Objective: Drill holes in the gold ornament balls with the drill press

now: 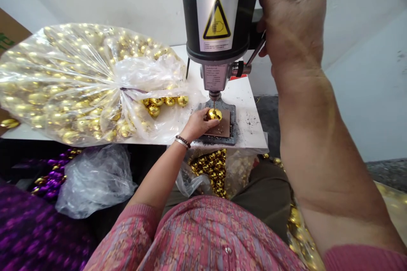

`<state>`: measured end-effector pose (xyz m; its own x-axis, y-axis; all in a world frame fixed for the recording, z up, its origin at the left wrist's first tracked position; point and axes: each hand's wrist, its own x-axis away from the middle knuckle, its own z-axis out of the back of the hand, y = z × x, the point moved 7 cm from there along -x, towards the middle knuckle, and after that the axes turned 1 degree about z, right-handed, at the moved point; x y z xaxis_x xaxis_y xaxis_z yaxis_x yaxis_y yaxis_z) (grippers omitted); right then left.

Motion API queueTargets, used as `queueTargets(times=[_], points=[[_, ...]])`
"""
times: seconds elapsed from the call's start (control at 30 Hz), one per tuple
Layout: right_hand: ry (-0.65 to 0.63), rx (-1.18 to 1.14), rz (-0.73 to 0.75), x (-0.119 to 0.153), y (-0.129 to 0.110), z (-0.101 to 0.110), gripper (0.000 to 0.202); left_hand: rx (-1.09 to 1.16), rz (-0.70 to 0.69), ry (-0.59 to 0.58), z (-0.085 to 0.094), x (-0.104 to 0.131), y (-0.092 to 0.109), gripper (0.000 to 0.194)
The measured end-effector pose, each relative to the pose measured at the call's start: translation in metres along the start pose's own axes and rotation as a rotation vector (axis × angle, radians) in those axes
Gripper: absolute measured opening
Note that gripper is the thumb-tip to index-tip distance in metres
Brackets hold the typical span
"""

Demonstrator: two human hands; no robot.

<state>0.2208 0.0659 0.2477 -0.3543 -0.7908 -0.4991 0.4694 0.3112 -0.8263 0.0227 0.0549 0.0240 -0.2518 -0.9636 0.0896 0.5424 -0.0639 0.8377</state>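
My left hand (pixel 201 124) is closed on a shiny gold ball (pixel 215 114), thumb in front and fingers behind. The ball sits on a brown board (pixel 223 129) over the grey base plate (pixel 233 123) of a small bench drill press (pixel 219 12). The thin drill bit (pixel 214 104) reaches down to the top of the ball; whether it has entered cannot be made out. Up at the right, my right hand (pixel 294 21) is wrapped round the end of the press's feed lever (pixel 257 51). Its fingertips are mostly hidden behind the fist.
A large tied clear bag of gold balls (pixel 63 89) covers the table's left side, with several loose gold balls (pixel 154 111) beside its neck. Dark shavings lie on the white table (pixel 251 114). Below, an open bag of gold balls (pixel 211 169) hangs at the front edge; purple balls (pixel 54 173) lie lower left.
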Motion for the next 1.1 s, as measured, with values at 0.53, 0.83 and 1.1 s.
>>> queueTargets(times=[0.53, 0.83, 1.1], points=[[0.093, 0.102, 0.297, 0.101, 0.027, 0.017, 0.03, -0.03, -0.035, 0.0, -0.005, 0.001, -0.004, 0.031], [0.19, 0.144, 0.421, 0.118, 0.049, 0.014, 0.029, -0.1, -0.063, 0.008, -0.007, 0.0, -0.007, 0.029], [0.303, 0.124, 0.457, 0.132, 0.068, 0.009, 0.035, -0.098, -0.088, 0.002, -0.009, -0.001, -0.009, 0.029]])
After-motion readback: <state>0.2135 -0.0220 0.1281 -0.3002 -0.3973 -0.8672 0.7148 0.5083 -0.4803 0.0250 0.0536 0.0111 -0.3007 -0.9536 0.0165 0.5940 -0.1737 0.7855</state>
